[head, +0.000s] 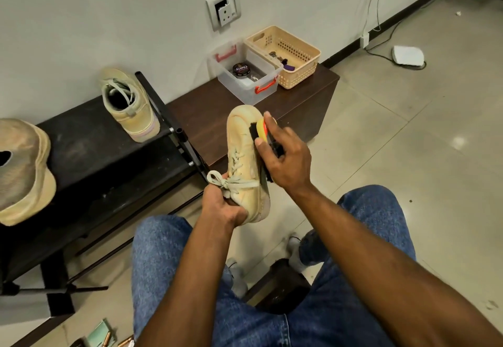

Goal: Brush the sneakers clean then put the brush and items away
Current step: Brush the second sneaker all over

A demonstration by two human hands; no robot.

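Note:
My left hand (pixel 221 205) grips a beige sneaker (pixel 243 156) by its heel end, toe pointing away, above my knees. My right hand (pixel 285 156) holds a brush (pixel 258 130) with a yellow and red back and black bristles. The bristles press against the sneaker's right side near the toe. The matching second sneaker (pixel 128 107) stands upright on a black shoe rack (pixel 89 156) to the left.
A dark brown bench (pixel 215 118) along the wall carries a clear plastic box (pixel 245 74) with red handles, holding a polish tin (pixel 241 70), and a beige basket (pixel 283 55) with small items. A tan hat (pixel 21 169) lies on the rack's left. Cables run over the tiled floor at right.

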